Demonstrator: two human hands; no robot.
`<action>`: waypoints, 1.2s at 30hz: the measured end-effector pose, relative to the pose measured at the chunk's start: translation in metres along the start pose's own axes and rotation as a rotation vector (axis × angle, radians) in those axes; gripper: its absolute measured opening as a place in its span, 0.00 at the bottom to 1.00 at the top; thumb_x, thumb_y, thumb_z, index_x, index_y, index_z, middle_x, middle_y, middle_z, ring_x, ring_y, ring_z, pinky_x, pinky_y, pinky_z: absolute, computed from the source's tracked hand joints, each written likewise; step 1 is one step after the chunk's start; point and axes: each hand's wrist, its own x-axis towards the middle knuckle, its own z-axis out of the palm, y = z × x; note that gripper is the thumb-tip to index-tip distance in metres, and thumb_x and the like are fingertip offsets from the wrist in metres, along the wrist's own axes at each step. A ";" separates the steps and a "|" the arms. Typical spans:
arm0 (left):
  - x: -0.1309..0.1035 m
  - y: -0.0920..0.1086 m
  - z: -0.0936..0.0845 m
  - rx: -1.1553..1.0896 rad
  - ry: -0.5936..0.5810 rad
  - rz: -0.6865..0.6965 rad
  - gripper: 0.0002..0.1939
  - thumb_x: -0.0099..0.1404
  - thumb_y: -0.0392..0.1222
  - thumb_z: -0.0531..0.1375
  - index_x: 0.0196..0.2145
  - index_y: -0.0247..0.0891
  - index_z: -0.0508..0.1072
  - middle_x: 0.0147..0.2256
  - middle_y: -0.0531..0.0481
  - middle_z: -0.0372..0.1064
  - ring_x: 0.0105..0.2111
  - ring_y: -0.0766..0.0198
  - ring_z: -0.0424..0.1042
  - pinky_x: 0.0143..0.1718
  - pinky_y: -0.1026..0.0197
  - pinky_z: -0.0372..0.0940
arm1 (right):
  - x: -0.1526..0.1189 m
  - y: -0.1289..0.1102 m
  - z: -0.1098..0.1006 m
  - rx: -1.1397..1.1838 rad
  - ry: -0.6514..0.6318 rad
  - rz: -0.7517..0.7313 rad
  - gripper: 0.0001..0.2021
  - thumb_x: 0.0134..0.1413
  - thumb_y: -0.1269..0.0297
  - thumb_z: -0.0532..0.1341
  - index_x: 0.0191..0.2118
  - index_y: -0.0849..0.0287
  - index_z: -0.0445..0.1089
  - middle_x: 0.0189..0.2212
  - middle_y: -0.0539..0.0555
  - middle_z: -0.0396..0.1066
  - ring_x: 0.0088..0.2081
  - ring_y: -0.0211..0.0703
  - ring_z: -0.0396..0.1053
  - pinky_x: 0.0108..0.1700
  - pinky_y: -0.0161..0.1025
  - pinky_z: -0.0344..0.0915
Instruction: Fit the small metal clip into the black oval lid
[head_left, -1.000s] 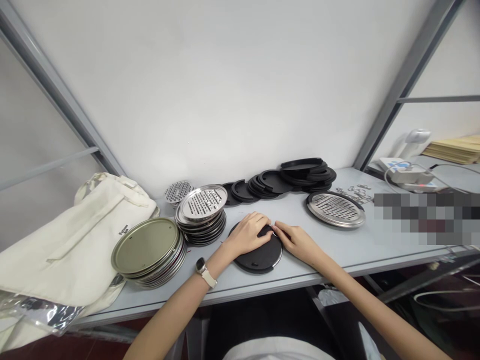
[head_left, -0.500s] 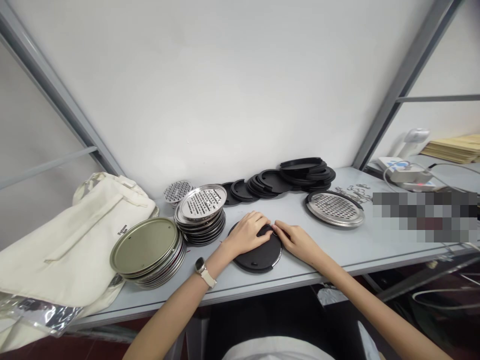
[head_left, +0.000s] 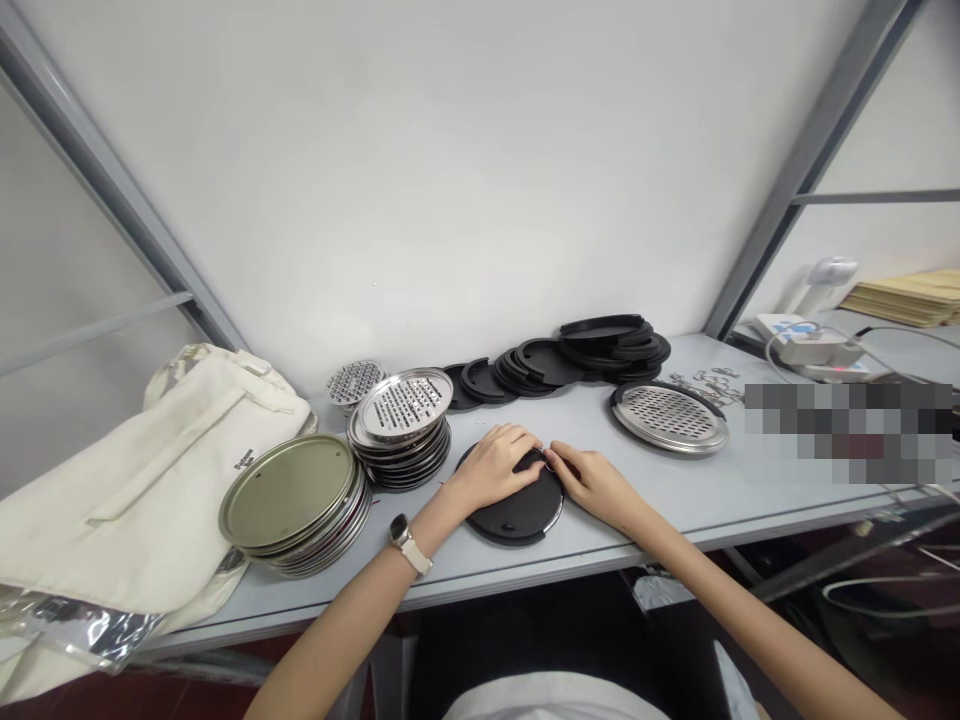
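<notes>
A black round plate (head_left: pixel 514 508) with a metal edge showing at its right side lies flat near the table's front. Across its upper left lies my left hand (head_left: pixel 499 465), holding it down, with thumb and forefinger reaching to its upper right rim. There my right hand (head_left: pixel 589 482) pinches a small shiny metal piece (head_left: pixel 548 462), possibly a ring; the fingertips hide most of it. Left of the plate is a stack of round metal graters (head_left: pixel 409 405). Further left rises a stack of round lids or plates, olive green on top (head_left: pixel 292 495).
Black round covers with raised rims (head_left: pixel 551 362) lie overlapped along the wall. A perforated round grater in a black rim (head_left: pixel 670 416) sits at right, near small metal clips (head_left: pixel 716 384). A cream canvas bag (head_left: pixel 150 480) covers the left end. Metal posts (head_left: pixel 817 150) flank the table.
Almost nothing differs. Both hands stay at the plate's upper right rim, and the view has shifted very slightly.
</notes>
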 end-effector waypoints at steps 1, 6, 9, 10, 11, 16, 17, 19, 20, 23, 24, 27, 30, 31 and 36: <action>0.000 0.000 0.000 -0.002 0.000 -0.002 0.07 0.65 0.39 0.57 0.41 0.37 0.67 0.39 0.48 0.67 0.42 0.58 0.65 0.48 0.55 0.60 | 0.000 0.000 0.000 0.003 0.001 0.000 0.15 0.65 0.59 0.44 0.32 0.56 0.63 0.23 0.51 0.69 0.22 0.41 0.66 0.27 0.35 0.54; 0.000 -0.002 0.001 -0.012 -0.003 -0.004 0.06 0.65 0.39 0.56 0.40 0.38 0.68 0.38 0.48 0.67 0.42 0.59 0.66 0.48 0.55 0.60 | 0.001 0.000 -0.001 0.029 -0.006 0.002 0.14 0.65 0.60 0.45 0.32 0.55 0.63 0.24 0.51 0.70 0.24 0.41 0.67 0.28 0.34 0.56; -0.001 -0.002 0.002 -0.015 -0.001 0.000 0.06 0.65 0.39 0.57 0.41 0.38 0.69 0.38 0.48 0.67 0.43 0.59 0.66 0.48 0.55 0.60 | 0.001 0.000 -0.002 0.035 -0.009 -0.004 0.14 0.65 0.60 0.45 0.32 0.55 0.63 0.25 0.51 0.71 0.25 0.42 0.68 0.29 0.34 0.57; -0.001 -0.002 0.002 -0.017 0.001 0.001 0.06 0.65 0.39 0.57 0.41 0.38 0.69 0.39 0.48 0.67 0.43 0.59 0.66 0.48 0.55 0.60 | 0.001 0.000 -0.002 0.035 -0.009 -0.005 0.14 0.65 0.60 0.45 0.32 0.55 0.63 0.25 0.51 0.71 0.25 0.42 0.68 0.29 0.34 0.56; -0.001 -0.002 0.002 -0.019 0.005 0.001 0.06 0.65 0.39 0.57 0.41 0.38 0.69 0.39 0.48 0.67 0.42 0.59 0.66 0.48 0.56 0.60 | 0.001 0.000 -0.002 0.034 -0.010 -0.005 0.14 0.65 0.60 0.45 0.32 0.55 0.63 0.25 0.51 0.71 0.25 0.42 0.68 0.29 0.34 0.56; 0.000 -0.002 0.000 -0.044 -0.004 0.018 0.07 0.66 0.38 0.56 0.41 0.38 0.69 0.39 0.49 0.68 0.42 0.60 0.66 0.48 0.56 0.60 | 0.000 0.000 -0.002 0.039 -0.006 -0.004 0.14 0.65 0.60 0.45 0.32 0.55 0.63 0.25 0.51 0.70 0.25 0.42 0.68 0.29 0.34 0.57; 0.000 -0.002 0.000 -0.051 -0.010 0.020 0.07 0.66 0.38 0.56 0.42 0.38 0.69 0.39 0.49 0.68 0.43 0.60 0.66 0.48 0.56 0.60 | 0.000 0.000 -0.002 0.040 -0.004 -0.003 0.14 0.65 0.60 0.45 0.32 0.55 0.63 0.24 0.51 0.70 0.25 0.42 0.68 0.29 0.34 0.57; 0.000 -0.002 -0.001 -0.060 -0.021 0.020 0.08 0.66 0.38 0.55 0.43 0.39 0.69 0.39 0.48 0.68 0.43 0.60 0.66 0.48 0.56 0.61 | 0.000 0.000 -0.002 0.041 -0.001 0.001 0.14 0.65 0.60 0.44 0.32 0.55 0.63 0.24 0.51 0.70 0.25 0.42 0.68 0.29 0.35 0.57; 0.000 -0.002 -0.001 -0.061 -0.025 0.018 0.08 0.66 0.38 0.55 0.43 0.39 0.69 0.39 0.48 0.68 0.43 0.60 0.67 0.48 0.56 0.61 | 0.000 0.000 -0.002 0.041 -0.002 0.003 0.15 0.65 0.60 0.44 0.33 0.55 0.63 0.24 0.51 0.70 0.25 0.42 0.68 0.29 0.35 0.57; -0.001 -0.001 -0.002 -0.059 -0.034 0.015 0.08 0.67 0.39 0.55 0.44 0.38 0.69 0.39 0.47 0.68 0.42 0.59 0.67 0.47 0.56 0.61 | 0.000 0.000 -0.002 0.040 -0.003 0.003 0.15 0.65 0.59 0.44 0.33 0.55 0.64 0.25 0.52 0.71 0.24 0.42 0.68 0.29 0.35 0.58; -0.001 -0.001 -0.002 -0.059 -0.034 0.015 0.09 0.67 0.39 0.54 0.44 0.38 0.68 0.39 0.47 0.68 0.42 0.59 0.67 0.47 0.56 0.61 | 0.000 0.000 -0.002 0.040 -0.003 0.001 0.15 0.65 0.59 0.44 0.34 0.55 0.64 0.25 0.52 0.71 0.25 0.42 0.68 0.29 0.35 0.58; -0.001 0.000 -0.002 -0.066 -0.032 0.017 0.09 0.67 0.39 0.54 0.45 0.38 0.67 0.41 0.47 0.68 0.43 0.59 0.67 0.48 0.56 0.61 | 0.000 0.000 -0.002 0.038 0.003 -0.009 0.15 0.65 0.59 0.44 0.34 0.55 0.64 0.26 0.52 0.72 0.25 0.42 0.69 0.28 0.35 0.57; -0.001 0.000 -0.003 -0.078 -0.027 0.023 0.10 0.67 0.38 0.54 0.46 0.38 0.66 0.42 0.47 0.68 0.45 0.59 0.67 0.49 0.56 0.61 | -0.001 0.000 -0.001 0.035 0.011 -0.020 0.15 0.65 0.60 0.44 0.35 0.56 0.65 0.26 0.53 0.72 0.26 0.43 0.70 0.29 0.35 0.57; 0.000 0.000 -0.002 -0.082 -0.023 0.024 0.10 0.67 0.38 0.54 0.46 0.38 0.66 0.43 0.47 0.68 0.45 0.59 0.66 0.49 0.56 0.61 | -0.001 -0.001 -0.001 0.035 0.012 -0.021 0.15 0.65 0.59 0.44 0.35 0.56 0.64 0.26 0.53 0.72 0.26 0.43 0.70 0.29 0.35 0.57; 0.000 -0.001 -0.002 -0.085 -0.018 0.028 0.10 0.67 0.38 0.55 0.46 0.37 0.65 0.43 0.47 0.68 0.46 0.59 0.66 0.49 0.57 0.61 | -0.001 -0.002 -0.002 0.032 0.004 -0.016 0.14 0.65 0.59 0.44 0.35 0.55 0.64 0.26 0.53 0.72 0.26 0.43 0.70 0.29 0.35 0.57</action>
